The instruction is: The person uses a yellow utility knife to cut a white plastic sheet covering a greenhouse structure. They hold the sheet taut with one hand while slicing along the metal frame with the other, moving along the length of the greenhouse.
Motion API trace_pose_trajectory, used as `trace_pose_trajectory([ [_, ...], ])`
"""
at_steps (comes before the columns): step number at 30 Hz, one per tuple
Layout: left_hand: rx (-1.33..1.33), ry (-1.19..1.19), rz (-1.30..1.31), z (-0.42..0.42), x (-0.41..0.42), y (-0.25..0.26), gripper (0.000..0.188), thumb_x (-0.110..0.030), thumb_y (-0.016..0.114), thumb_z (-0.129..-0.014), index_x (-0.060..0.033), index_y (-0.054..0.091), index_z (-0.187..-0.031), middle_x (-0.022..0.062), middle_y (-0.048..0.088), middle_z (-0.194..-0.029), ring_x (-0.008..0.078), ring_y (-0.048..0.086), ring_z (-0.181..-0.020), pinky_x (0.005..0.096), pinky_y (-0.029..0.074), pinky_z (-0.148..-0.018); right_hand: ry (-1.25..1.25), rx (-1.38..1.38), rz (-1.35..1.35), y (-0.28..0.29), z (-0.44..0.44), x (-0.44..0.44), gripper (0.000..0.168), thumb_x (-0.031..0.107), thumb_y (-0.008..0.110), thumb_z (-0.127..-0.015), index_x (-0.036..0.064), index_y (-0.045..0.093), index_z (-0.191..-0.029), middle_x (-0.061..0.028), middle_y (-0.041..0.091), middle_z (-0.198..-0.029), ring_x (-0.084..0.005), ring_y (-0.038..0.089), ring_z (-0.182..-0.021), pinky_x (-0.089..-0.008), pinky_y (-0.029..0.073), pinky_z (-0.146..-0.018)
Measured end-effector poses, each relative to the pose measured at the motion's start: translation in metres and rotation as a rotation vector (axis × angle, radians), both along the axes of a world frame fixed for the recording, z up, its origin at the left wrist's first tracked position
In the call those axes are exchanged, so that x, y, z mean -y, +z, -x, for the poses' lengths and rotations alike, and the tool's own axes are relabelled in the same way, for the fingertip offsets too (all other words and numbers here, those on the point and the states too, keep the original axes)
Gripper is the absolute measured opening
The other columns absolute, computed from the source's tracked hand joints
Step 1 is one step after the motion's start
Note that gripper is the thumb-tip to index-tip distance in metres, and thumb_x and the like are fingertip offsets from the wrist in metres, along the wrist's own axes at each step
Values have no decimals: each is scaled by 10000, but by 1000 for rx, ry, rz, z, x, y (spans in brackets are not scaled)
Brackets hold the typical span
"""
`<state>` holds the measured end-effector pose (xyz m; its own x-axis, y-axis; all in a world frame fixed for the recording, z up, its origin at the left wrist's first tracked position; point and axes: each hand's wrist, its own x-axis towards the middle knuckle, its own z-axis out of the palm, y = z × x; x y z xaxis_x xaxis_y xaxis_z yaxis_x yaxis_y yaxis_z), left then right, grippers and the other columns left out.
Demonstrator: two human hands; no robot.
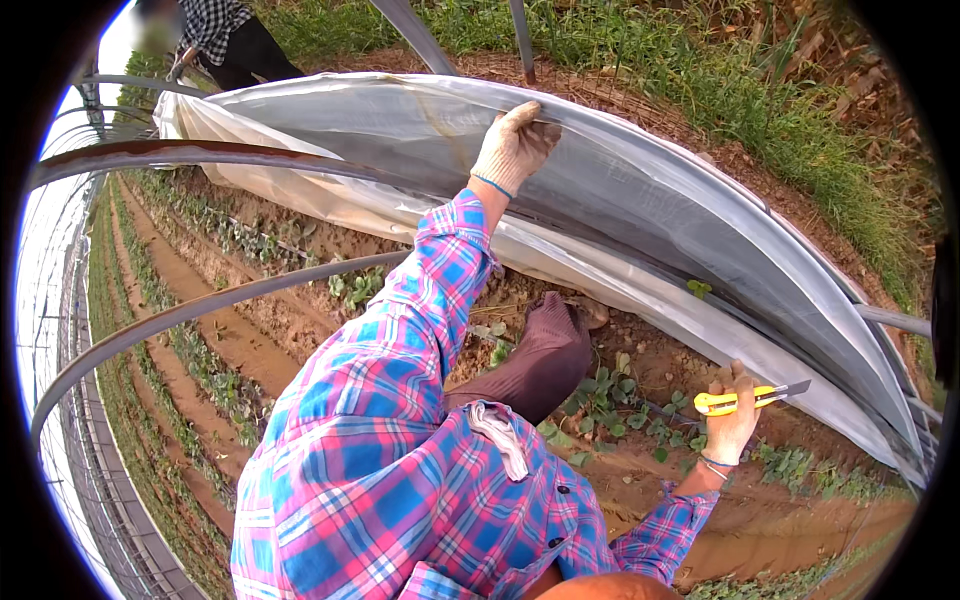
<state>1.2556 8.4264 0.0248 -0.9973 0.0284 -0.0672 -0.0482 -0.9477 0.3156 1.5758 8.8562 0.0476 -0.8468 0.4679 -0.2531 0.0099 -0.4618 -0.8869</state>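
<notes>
My left hand (516, 148), in a knitted work glove, grips the upper edge of a long translucent plastic film sheet (630, 191) and holds it raised. The sheet bellies out along the greenhouse side, with a crumpled lower flap (600, 274) hanging towards the soil. In my gloved right hand (731, 420) is a yellow snap-off utility knife (721, 403). Its blade is extended and points right, close to the sheet's lower edge; whether it touches the film I cannot tell.
Curved metal greenhouse hoops (225, 300) cross on my left. Low leafy plants (622, 401) grow in rows around my leg (551, 360), with muddy furrows (195, 277) between. Another person (225, 37) stands at the sheet's far end. Grass (675, 75) grows outside.
</notes>
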Motion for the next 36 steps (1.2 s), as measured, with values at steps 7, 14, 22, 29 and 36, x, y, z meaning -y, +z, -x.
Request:
trace_pose_trajectory([
  [7, -16, -66, -84, -44, -6, -21, 204, -212, 696, -900, -77, 658, -1049, 139, 698, -1126, 362, 632, -1107, 591, 467, -1015, 526, -59, -165, 51, 175, 118, 154, 162, 742, -940, 44, 657, -992, -103, 673, -881, -222, 699, -826, -339, 539, -521],
  [14, -58, -150, -32, -100, -6, -11, 198, -203, 730, -941, -82, 650, -1076, 81, 698, -1044, 269, 644, -940, 387, 504, -713, 599, -433, 373, 7, 185, 175, 110, 126, 715, -956, 47, 646, -991, -54, 636, -957, -269, 684, -970, -576, 530, -1028],
  [22, 38, -346, 370, -147, -45, 19, 273, -67, 714, -940, 7, 624, -1188, 107, 687, -1070, 243, 694, -959, 358, 574, -759, 543, -427, 470, -9, 125, 200, 89, 68, 703, -948, 34, 677, -1026, -80, 661, -1004, -273, 682, -942, -495, 578, -890],
  [29, 379, -59, 476, -125, -66, 26, 334, -219, 796, -916, 59, 697, -1073, 131, 709, -978, 196, 678, -793, 363, 587, -716, 499, -328, 383, 8, 123, 219, 119, 40, 718, -923, -19, 707, -1025, -143, 714, -983, -258, 705, -833, -395, 598, -765],
  [36, -613, -286, 1965, -175, -12, 127, 383, -351, 702, -942, -63, 694, -1193, 125, 734, -1063, 274, 694, -979, 400, 547, -833, 401, -304, 455, -2, 127, 203, 143, 80, 719, -940, -27, 688, -1030, -153, 711, -1045, -281, 712, -932, -412, 602, -868],
])
